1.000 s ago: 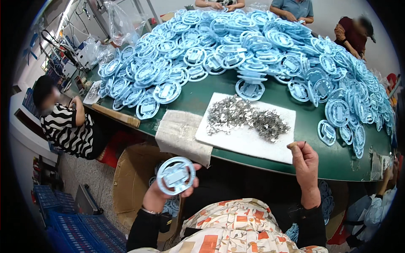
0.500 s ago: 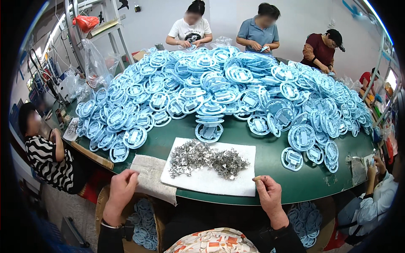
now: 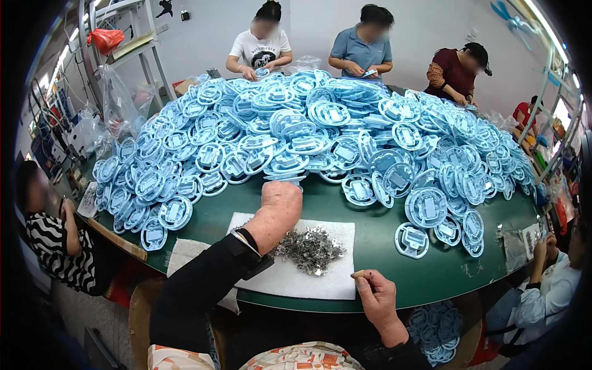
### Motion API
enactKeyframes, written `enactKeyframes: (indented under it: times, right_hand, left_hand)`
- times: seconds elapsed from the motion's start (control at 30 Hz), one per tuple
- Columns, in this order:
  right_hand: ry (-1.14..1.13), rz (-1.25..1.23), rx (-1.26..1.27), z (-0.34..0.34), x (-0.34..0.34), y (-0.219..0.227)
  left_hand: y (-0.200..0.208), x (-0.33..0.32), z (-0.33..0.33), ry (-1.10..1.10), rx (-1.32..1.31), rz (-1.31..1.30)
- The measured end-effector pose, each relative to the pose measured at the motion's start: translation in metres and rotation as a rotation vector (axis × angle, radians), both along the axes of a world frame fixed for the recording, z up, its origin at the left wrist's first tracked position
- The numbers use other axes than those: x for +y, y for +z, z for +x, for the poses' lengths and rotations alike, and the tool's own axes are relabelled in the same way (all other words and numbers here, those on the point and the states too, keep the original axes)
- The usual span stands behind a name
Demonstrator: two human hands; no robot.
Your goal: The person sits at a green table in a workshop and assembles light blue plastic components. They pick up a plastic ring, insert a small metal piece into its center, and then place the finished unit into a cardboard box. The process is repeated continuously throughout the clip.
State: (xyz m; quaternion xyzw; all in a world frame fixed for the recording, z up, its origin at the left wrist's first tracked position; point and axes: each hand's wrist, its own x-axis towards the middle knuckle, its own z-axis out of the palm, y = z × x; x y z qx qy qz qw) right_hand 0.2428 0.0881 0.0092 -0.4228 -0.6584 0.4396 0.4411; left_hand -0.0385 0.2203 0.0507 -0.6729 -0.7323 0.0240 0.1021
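Note:
My left hand (image 3: 282, 202) reaches across the white pad to the near edge of a big heap of light-blue plastic rings (image 3: 348, 113), shaped like small steering wheels. Its fingers are hidden behind its back, over a ring whose edge peeks out above. My right hand (image 3: 378, 301) hovers at the pad's right edge, thumb and forefinger pinched together. A small tan tip (image 3: 357, 275) shows at those fingertips; what it is I cannot make out. On the white pad (image 3: 333, 285) lies a pile of small silvery metal pieces (image 3: 311, 250), partly covered by my left arm.
The green table (image 3: 382, 237) carries the heap; loose rings (image 3: 411, 240) lie at its near right. A pale cloth (image 3: 185, 254) hangs over the front edge, and a box of blue rings (image 3: 435, 330) stands below. Several people work around the table.
My left hand has gone from beside the cloth forward and right, over the pad to the ring at the heap's edge. My right hand keeps its pinch. The whole view has shifted slightly.

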Motion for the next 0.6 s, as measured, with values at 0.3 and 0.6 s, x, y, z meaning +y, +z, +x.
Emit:
enactKeyframes:
  times: [0.3, 0.6]
  right_hand:
    - [-0.007, 0.063, -0.020, 0.000, 0.000, -0.001]
    - [-0.016, 0.059, 0.012, -0.001, -0.002, -0.005]
  left_hand:
    - [0.053, -0.037, -0.117, 0.059, -0.203, 0.148]
    - [0.073, -0.094, -0.163, 0.175, -0.395, 0.254]
